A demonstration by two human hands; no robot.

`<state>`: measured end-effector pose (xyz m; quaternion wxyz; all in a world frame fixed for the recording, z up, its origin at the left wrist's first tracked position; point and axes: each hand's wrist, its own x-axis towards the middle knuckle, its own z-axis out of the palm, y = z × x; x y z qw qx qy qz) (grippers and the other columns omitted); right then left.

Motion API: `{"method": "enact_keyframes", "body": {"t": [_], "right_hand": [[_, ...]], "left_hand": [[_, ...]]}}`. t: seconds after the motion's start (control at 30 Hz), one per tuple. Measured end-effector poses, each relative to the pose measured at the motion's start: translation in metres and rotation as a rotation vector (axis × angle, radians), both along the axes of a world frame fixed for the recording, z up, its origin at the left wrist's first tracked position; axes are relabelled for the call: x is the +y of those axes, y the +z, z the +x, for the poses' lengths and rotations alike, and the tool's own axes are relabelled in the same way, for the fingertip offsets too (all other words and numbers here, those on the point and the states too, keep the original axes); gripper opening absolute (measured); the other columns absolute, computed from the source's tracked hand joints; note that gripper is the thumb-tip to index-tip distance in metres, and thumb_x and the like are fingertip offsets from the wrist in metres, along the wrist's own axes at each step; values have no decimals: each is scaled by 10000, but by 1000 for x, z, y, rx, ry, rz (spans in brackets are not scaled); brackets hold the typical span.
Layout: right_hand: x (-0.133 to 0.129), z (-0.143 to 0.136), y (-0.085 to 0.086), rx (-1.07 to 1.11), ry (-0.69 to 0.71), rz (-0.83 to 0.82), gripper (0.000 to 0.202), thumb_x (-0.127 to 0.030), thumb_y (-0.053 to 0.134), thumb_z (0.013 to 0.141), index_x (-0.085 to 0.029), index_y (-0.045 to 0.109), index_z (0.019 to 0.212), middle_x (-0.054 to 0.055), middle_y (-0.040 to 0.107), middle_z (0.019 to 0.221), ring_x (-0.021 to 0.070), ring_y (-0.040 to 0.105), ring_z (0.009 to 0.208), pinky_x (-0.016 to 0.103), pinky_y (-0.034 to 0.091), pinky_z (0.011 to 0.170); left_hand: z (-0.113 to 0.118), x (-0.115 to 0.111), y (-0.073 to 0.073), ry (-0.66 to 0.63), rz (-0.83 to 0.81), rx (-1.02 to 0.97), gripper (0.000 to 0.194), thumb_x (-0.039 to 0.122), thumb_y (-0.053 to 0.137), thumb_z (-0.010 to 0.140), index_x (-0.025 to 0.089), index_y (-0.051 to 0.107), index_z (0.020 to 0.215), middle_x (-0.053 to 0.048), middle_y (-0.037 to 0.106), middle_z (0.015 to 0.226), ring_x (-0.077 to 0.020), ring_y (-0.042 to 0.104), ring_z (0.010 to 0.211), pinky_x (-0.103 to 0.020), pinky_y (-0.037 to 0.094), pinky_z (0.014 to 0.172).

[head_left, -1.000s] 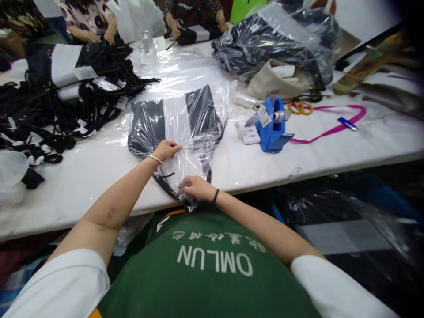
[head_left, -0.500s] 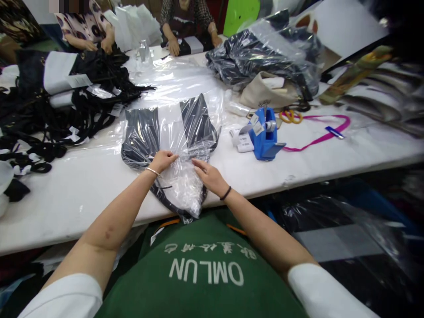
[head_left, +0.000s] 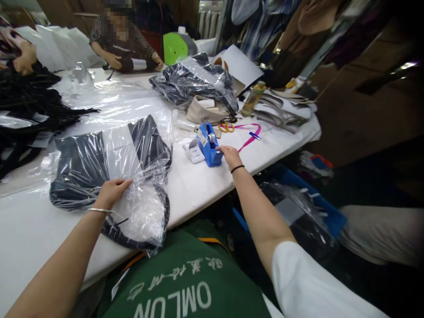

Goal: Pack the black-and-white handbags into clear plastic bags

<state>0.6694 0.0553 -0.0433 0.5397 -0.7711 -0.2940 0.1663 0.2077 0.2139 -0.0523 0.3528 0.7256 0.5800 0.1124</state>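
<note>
My left hand (head_left: 114,192) is closed on the clear plastic bag (head_left: 145,198), pinching a gathered fold near its middle. Inside the plastic lies a dark handbag (head_left: 81,157) with a pale grey band wrapped around it; its dark strap (head_left: 132,240) curves along the near end. At the front lip of a blue tape dispenser (head_left: 212,154), my right hand (head_left: 230,157) has its thumb and index finger drawn together. Whatever is between those fingertips is too small to make out. A white label roll (head_left: 195,152) lies against the dispenser's left side.
Black strapped goods (head_left: 29,101) are piled at left. Farther back are plastic-wrapped dark bags (head_left: 195,79), a beige pouch (head_left: 205,110), yellow-handled scissors (head_left: 226,127), a pink lanyard (head_left: 247,142) and a bottle (head_left: 253,99). A co-worker (head_left: 122,44) handles a dark item across the table.
My right hand has left the plastic bag and moved right to the tape dispenser. My left hand stays pinched on the plastic. The view has turned to the right.
</note>
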Motion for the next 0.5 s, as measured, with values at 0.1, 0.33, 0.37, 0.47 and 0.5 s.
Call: {"method": "enact_keyframes", "body": {"t": [0.1, 0.33, 0.37, 0.47, 0.5], "right_hand": [[-14, -15, -1, -35, -32, 106, 313, -414, 592, 822, -152, 763, 817, 99, 738, 1006, 223, 656, 974, 365, 481, 940], [-47, -24, -28, -289, -222, 10, 237, -351, 633, 825, -158, 736, 732, 142, 717, 1033, 252, 606, 1076, 423, 400, 1059], [-43, -18, -28, -302, -252, -3, 231, -342, 633, 821, -156, 728, 720, 145, 720, 1024, 255, 598, 1084, 433, 381, 1076], [-22, 2, -17, -166, -183, 54, 319, -407, 564, 864, -141, 741, 868, 121, 736, 997, 233, 616, 1039, 425, 421, 1032], [-16, 6, -12, -91, -102, 79, 371, -435, 536, 877, -135, 739, 958, 108, 742, 976, 219, 631, 998, 413, 447, 998]], "left_hand": [[0, 0, -1, 30, -19, -13, 576, 720, 623, 651, 159, 727, 737, 23, 507, 515, -168, 488, 572, -253, 343, 542], [2, 2, 0, 4, 66, 47, 540, 698, 613, 665, 171, 723, 695, 23, 511, 507, -172, 493, 581, -256, 346, 549], [3, 1, 1, 7, 66, 50, 538, 698, 613, 660, 172, 720, 685, 23, 508, 506, -172, 491, 579, -258, 345, 547], [3, 1, 3, 13, 48, 47, 543, 700, 616, 653, 169, 725, 686, 20, 518, 513, -178, 498, 587, -261, 350, 552], [3, 1, 3, 18, 42, 42, 545, 698, 619, 653, 167, 730, 699, 19, 526, 518, -181, 504, 592, -261, 355, 557]]}}
